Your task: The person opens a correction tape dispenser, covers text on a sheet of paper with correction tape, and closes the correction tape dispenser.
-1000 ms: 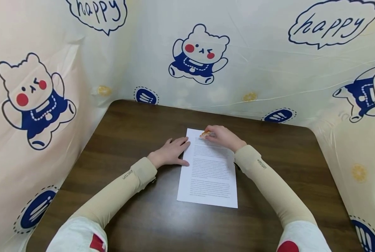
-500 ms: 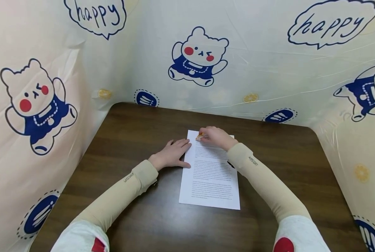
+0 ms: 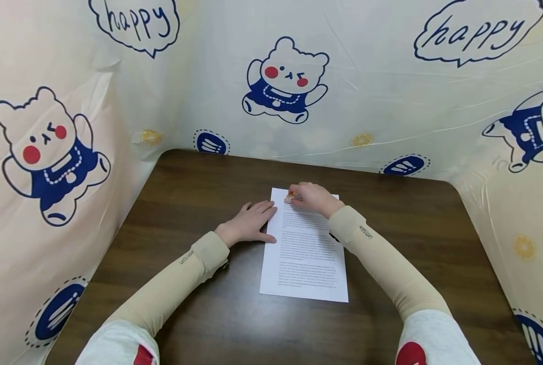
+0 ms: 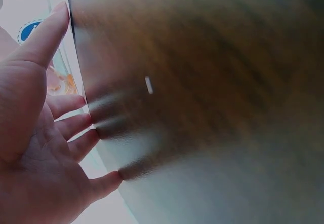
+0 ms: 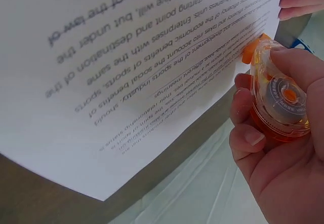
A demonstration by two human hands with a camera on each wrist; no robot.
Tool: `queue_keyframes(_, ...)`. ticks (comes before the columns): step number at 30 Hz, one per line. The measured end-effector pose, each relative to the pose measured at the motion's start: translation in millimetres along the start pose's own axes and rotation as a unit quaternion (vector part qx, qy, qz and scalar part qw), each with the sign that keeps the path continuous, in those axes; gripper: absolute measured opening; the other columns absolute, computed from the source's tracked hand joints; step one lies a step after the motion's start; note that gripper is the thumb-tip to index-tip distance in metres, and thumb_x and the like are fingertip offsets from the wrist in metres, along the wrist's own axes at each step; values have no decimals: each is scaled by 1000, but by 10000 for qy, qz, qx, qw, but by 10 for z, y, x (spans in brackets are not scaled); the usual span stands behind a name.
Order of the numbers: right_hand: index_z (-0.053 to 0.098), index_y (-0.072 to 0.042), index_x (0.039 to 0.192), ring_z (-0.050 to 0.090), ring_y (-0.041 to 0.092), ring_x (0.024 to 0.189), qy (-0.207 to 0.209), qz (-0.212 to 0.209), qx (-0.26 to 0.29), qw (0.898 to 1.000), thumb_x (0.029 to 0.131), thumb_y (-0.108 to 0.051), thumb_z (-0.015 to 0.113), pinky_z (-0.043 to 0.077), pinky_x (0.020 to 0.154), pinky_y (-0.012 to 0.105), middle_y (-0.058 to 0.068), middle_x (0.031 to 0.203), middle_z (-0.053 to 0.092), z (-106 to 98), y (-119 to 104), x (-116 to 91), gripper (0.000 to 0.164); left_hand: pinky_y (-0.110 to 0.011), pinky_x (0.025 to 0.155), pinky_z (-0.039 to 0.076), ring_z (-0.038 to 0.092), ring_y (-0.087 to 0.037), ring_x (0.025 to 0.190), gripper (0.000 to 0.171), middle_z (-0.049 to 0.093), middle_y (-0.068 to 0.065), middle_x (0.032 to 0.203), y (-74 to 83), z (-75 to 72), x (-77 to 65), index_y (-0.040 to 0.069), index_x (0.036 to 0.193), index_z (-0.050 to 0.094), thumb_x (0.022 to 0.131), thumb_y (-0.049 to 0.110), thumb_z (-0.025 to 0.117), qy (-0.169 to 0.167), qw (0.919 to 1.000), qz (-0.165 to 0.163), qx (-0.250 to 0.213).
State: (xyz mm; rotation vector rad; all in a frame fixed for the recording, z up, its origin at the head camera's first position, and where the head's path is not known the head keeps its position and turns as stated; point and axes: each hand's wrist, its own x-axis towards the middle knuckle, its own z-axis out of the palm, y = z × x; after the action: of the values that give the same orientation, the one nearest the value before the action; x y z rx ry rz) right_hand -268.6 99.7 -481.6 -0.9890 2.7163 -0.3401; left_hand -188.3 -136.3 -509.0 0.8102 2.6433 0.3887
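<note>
A printed sheet of paper (image 3: pixel 305 248) lies on the brown table, its lines of text running across the page. My left hand (image 3: pixel 247 223) rests with spread, straight fingers at the sheet's left edge; the left wrist view shows its fingertips (image 4: pixel 91 138) against the table. In my right hand (image 3: pixel 316 197) is an orange, see-through correction tape (image 5: pixel 281 95), gripped between thumb and curled fingers. Its orange tip (image 5: pixel 253 49) is at the text near the top left of the page. The hand covers part of the upper lines in the head view.
The dark wooden table (image 3: pixel 198 182) has rounded far corners. A pale curtain (image 3: pixel 372 101) printed with cartoon bears and "happy" bubbles hangs close behind it and along both sides.
My right hand has moved left along the top of the page with the correction tape, then nearly stopped over the last half second. My left hand stays at the sheet's edge.
</note>
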Motion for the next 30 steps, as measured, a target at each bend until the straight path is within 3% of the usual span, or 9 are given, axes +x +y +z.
queue_keyframes(13, 68, -11, 124, 63, 23, 92, -124, -40, -198, 9997, 102, -22, 70, 55, 87, 41, 8, 109, 69, 24, 32, -8, 25, -67, 122, 16, 20, -34, 158, 101, 22, -14, 172, 20, 5, 3, 5, 164, 29, 92, 63, 71, -52, 9999, -52, 133)
queue_keyframes(30, 69, -10, 126, 63, 23, 91, -163, 26, -247, 9996, 102, -22, 71, 55, 87, 40, 8, 106, 70, -18, 87, -31, 27, -66, 122, 17, 22, -33, 158, 101, 23, -14, 172, 34, -35, 15, 5, 164, 30, 92, 62, 71, -18, 9997, -61, 218)
